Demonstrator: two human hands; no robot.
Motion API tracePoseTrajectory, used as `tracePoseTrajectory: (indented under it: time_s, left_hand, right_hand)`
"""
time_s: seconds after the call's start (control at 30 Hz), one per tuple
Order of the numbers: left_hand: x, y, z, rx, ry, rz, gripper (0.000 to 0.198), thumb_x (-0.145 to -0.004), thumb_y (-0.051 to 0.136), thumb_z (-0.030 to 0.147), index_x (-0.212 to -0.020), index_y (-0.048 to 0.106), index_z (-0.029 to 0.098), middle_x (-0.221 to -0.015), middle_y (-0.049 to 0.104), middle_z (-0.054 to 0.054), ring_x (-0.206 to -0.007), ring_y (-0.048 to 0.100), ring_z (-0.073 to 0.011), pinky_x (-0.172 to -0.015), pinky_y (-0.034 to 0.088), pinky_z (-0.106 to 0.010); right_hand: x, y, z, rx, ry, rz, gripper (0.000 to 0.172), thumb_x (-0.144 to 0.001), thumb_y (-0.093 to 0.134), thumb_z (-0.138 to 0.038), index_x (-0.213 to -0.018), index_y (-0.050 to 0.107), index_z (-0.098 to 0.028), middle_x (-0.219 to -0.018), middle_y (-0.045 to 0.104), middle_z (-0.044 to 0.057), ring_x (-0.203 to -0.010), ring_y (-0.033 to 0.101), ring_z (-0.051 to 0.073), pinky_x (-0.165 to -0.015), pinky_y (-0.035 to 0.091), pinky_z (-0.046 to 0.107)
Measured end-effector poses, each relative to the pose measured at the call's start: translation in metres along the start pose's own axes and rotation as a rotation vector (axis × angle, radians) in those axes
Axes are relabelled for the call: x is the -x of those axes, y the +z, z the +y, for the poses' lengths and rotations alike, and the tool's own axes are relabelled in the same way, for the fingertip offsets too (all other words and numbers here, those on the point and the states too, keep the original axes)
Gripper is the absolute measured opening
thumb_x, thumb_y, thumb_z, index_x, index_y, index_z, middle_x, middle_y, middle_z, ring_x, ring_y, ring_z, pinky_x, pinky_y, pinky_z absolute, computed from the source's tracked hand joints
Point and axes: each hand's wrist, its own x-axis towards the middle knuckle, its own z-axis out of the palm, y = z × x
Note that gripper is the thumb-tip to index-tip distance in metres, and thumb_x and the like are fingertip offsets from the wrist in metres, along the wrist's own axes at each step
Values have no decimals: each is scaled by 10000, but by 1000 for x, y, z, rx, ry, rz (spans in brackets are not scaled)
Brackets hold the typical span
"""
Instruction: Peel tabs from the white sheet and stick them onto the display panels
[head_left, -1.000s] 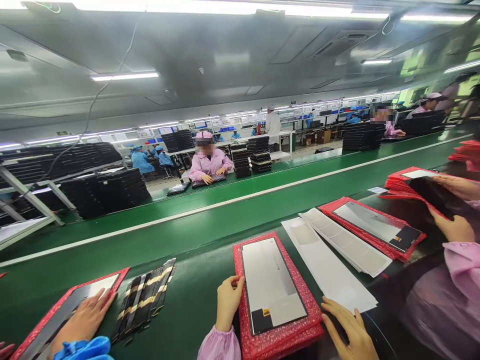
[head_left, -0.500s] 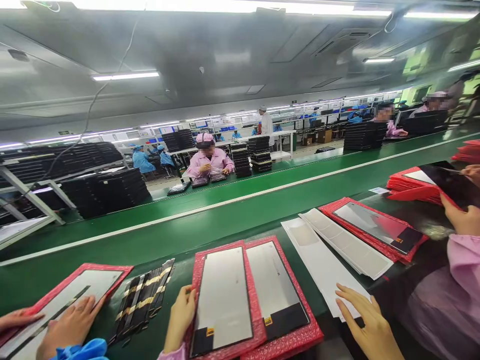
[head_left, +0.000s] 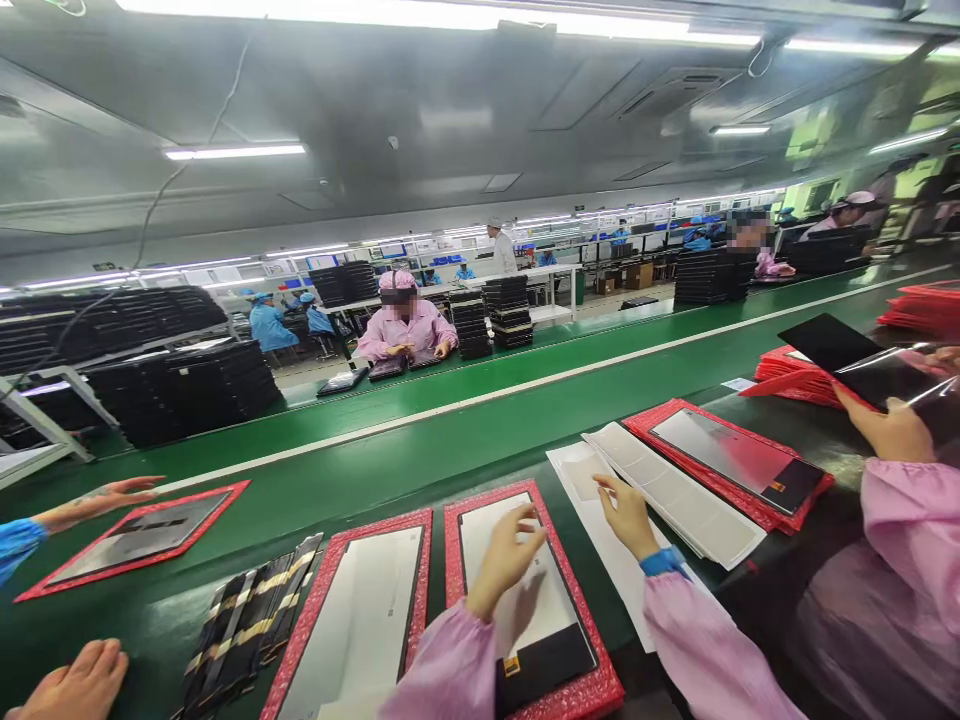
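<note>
My left hand (head_left: pixel 504 557) hovers over a display panel in a red foam tray (head_left: pixel 525 600), fingers loosely curled, holding nothing I can see. My right hand (head_left: pixel 624 512) reaches out, fingers apart, over the white paper sheets (head_left: pixel 675 495) to the tray's right. A second red tray with a panel (head_left: pixel 352 625) lies just left of the first. Both my sleeves are pink.
A neighbour's hands on the left: one by a red tray (head_left: pixel 139 537), one at the bottom corner (head_left: pixel 75 685). Black-and-gold strips (head_left: pixel 251 615) lie between. On the right a pink-sleeved person (head_left: pixel 892 430) holds a dark panel above another red tray (head_left: pixel 731 462). The green conveyor (head_left: pixel 480 420) runs behind.
My left hand let go of the left tray and moved right over the other panel. My right hand rose from the table edge to the white sheets. The left neighbour pushed their tray away.
</note>
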Motion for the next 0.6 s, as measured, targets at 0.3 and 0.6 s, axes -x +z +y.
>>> tracePoseTrajectory:
  time_s: [0.3,0.6]
  left_hand:
    - [-95,101,-18,79,-141,40,284,-794,573,177,-1070,531,126,-1077,593,-81,-870,600,-166,-786,489,-363]
    - [-97,118,-6,104,-217,88,239,-828,546,243,-1034,544,121,-959,619,-52,-827,607,-152,-749,507,-349]
  right_hand:
    - [1,35,29,-98,66,49,279,-772,395,-254,-885,630,-153,-905,665,95,-853,624,213,-799,487,372]
    - [0,35,29,-252,176,90,291,-799,426,-348,-872,623,-147,-894,661,100,-824,631,196,-766,509,325]
